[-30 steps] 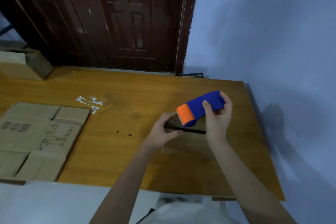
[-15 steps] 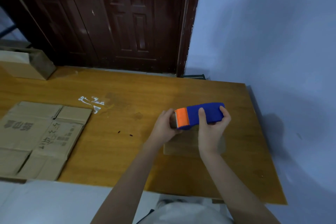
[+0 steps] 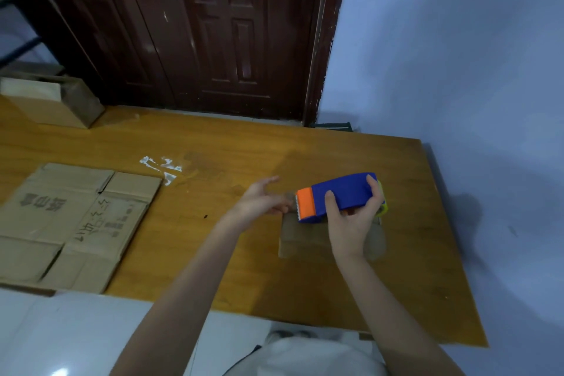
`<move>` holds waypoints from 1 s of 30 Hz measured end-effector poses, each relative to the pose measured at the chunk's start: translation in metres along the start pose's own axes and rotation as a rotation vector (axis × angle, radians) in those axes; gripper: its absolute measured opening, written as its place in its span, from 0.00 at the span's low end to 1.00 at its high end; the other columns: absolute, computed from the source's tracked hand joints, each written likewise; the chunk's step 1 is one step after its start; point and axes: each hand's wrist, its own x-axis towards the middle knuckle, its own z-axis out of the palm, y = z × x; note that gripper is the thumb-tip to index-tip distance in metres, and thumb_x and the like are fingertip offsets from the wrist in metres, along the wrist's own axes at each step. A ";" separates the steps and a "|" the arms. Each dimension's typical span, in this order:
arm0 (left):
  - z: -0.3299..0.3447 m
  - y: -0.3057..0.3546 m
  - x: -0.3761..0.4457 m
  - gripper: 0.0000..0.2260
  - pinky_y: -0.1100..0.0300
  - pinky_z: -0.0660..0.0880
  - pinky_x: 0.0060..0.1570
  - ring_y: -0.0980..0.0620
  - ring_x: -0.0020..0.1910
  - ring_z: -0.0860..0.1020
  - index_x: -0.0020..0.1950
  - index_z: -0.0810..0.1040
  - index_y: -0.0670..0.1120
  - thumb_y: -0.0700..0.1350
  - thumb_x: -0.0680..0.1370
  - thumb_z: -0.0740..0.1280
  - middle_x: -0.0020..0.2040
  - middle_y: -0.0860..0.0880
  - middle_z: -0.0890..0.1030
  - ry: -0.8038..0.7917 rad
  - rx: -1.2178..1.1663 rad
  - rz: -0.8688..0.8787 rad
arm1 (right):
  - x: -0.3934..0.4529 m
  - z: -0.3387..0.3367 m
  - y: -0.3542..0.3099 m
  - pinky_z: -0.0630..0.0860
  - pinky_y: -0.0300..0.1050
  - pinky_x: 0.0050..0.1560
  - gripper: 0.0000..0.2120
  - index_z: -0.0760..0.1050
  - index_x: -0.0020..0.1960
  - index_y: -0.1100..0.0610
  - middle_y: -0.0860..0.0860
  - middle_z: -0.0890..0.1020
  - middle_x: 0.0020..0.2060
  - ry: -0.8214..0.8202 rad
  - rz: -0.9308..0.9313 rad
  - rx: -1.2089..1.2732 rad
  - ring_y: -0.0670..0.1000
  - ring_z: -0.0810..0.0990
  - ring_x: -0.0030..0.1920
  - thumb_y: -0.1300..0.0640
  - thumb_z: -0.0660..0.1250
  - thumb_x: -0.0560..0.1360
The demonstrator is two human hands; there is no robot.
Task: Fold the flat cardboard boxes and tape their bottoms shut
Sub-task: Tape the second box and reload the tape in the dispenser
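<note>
The right hand (image 3: 351,220) grips a blue tape dispenser (image 3: 338,197) with an orange front end, thumb on the near side and fingers curled over the far side, just right of the frame's centre. The dispenser sits over the top of a small folded cardboard box (image 3: 302,238) standing on the wooden tabletop (image 3: 213,253). The left hand (image 3: 262,200) hovers at the orange end, blurred, fingers loosely spread; whether it pinches any tape I cannot tell. At the left of the frame a flat cardboard box (image 3: 70,223) with printed characters lies on the tabletop, well apart from the hands. Another cardboard box (image 3: 52,101) stands at the upper left, before a dark door (image 3: 213,30).
</note>
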 end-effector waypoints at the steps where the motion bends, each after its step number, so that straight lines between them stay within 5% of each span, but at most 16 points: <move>1: 0.000 0.001 -0.001 0.28 0.57 0.78 0.46 0.52 0.37 0.81 0.70 0.64 0.45 0.35 0.73 0.70 0.41 0.44 0.83 0.018 -0.001 -0.013 | 0.001 0.001 0.000 0.77 0.33 0.44 0.31 0.59 0.66 0.49 0.38 0.68 0.55 0.006 -0.001 0.002 0.35 0.76 0.49 0.66 0.71 0.72; 14: 0.009 -0.010 -0.020 0.37 0.58 0.77 0.37 0.49 0.47 0.82 0.71 0.64 0.55 0.29 0.69 0.71 0.51 0.47 0.82 0.183 -0.113 -0.044 | 0.001 0.000 0.004 0.77 0.34 0.42 0.30 0.59 0.65 0.50 0.42 0.70 0.54 -0.003 -0.005 -0.021 0.37 0.77 0.45 0.65 0.71 0.72; 16: 0.013 -0.012 -0.022 0.33 0.58 0.76 0.35 0.49 0.48 0.81 0.70 0.65 0.52 0.30 0.70 0.71 0.52 0.45 0.80 0.222 -0.120 -0.059 | 0.000 0.001 0.005 0.77 0.34 0.42 0.30 0.59 0.65 0.49 0.42 0.70 0.54 -0.010 -0.003 -0.026 0.37 0.77 0.46 0.64 0.71 0.72; 21: 0.019 -0.016 -0.021 0.14 0.59 0.76 0.32 0.55 0.30 0.81 0.60 0.71 0.43 0.37 0.76 0.67 0.43 0.47 0.80 0.343 -0.192 -0.123 | -0.002 0.003 0.005 0.76 0.33 0.41 0.29 0.59 0.64 0.47 0.41 0.69 0.55 -0.030 -0.007 -0.043 0.41 0.76 0.49 0.63 0.71 0.72; 27: 0.031 -0.028 -0.021 0.06 0.58 0.77 0.32 0.55 0.33 0.82 0.52 0.72 0.48 0.42 0.77 0.66 0.43 0.50 0.79 0.530 0.114 0.082 | -0.002 0.004 0.000 0.76 0.31 0.40 0.29 0.59 0.65 0.49 0.40 0.68 0.53 -0.011 -0.010 -0.066 0.36 0.75 0.48 0.63 0.71 0.72; 30: 0.039 -0.033 -0.024 0.05 0.60 0.78 0.31 0.55 0.35 0.81 0.52 0.72 0.47 0.42 0.78 0.66 0.44 0.49 0.79 0.575 0.087 0.109 | -0.008 0.006 -0.001 0.75 0.29 0.40 0.28 0.61 0.66 0.56 0.39 0.69 0.51 -0.009 -0.056 -0.139 0.31 0.74 0.47 0.65 0.71 0.72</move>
